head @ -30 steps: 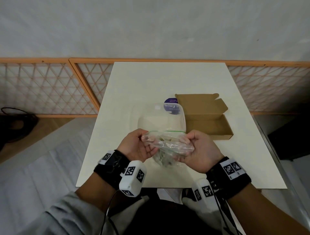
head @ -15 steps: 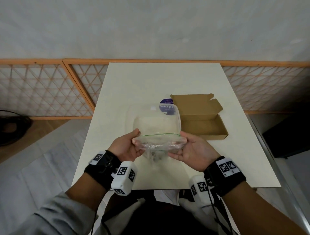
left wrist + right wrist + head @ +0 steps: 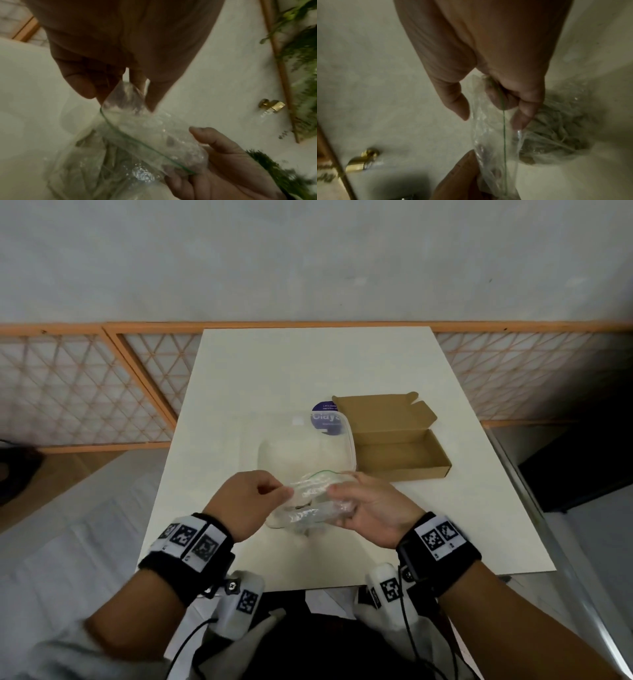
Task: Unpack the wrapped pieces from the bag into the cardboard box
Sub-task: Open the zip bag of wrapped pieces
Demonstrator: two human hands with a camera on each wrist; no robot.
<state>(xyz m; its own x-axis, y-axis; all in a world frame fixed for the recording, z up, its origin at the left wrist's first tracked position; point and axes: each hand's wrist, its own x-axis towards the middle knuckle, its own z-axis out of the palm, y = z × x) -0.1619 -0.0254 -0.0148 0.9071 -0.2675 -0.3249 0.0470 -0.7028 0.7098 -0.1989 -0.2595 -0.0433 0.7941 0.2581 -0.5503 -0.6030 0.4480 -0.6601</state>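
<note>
A clear zip bag [image 3: 310, 501] with a green seal line hangs between both hands above the near part of the white table [image 3: 274, 378]. Pale wrapped pieces [image 3: 556, 128] bunch in its lower part. My left hand [image 3: 253, 501] pinches the bag's left top edge [image 3: 123, 94] between thumb and fingers. My right hand [image 3: 363, 508] grips the right edge [image 3: 496, 97] with curled fingers. The open brown cardboard box [image 3: 397, 453] lies to the right, just beyond the hands, its lid folded back and its inside bare.
A clear plastic container [image 3: 305, 446] with a purple label [image 3: 327, 419] stands just behind the bag, left of the box. An orange lattice fence [image 3: 85, 392] runs behind the table. A gold-capped small bottle [image 3: 271, 106] shows in both wrist views.
The bag's mouth, stretched wide half a second ago, is now bunched closer. My left hand has turned knuckles-up and both hands sit nearer each other.
</note>
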